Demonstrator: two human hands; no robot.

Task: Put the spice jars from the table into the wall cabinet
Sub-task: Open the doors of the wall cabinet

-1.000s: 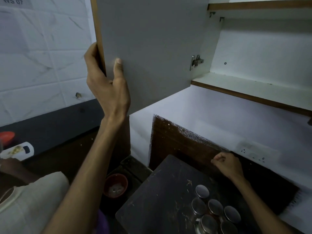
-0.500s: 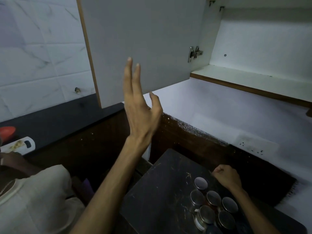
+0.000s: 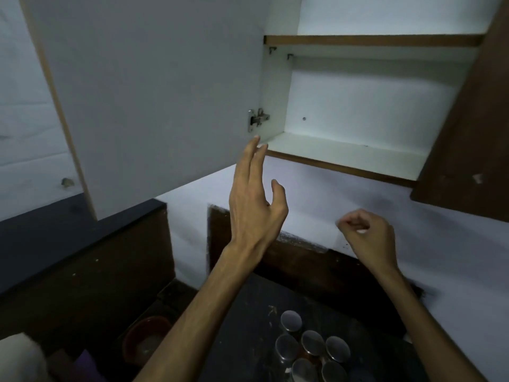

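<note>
Left hand (image 3: pixel 254 208) spread and empty at frame centre, right hand (image 3: pixel 367 238) loosely fisted on nothing visible, the nearer to 6 upright steel-lidded spice jars (image 3: pixel 312 347) clustered on the dark table (image 3: pixel 237 326) at lower centre, below both hands; cabinet shelf (image 3: pixel 349 155) bare, upper right.

A dark, scuffed table (image 3: pixel 242 326) is seen at the bottom of the view, its top marked with pale scratches. Six spice jars (image 3: pixel 312 351) with round metal lids are stood upright on it in a tight cluster near its right part, one jar set slightly apart toward the wall. Above, a white cabinet shelf (image 3: pixel 344 154) with a brown front edge is left bare, and a second shelf (image 3: pixel 371 40) is fixed higher up.
</note>
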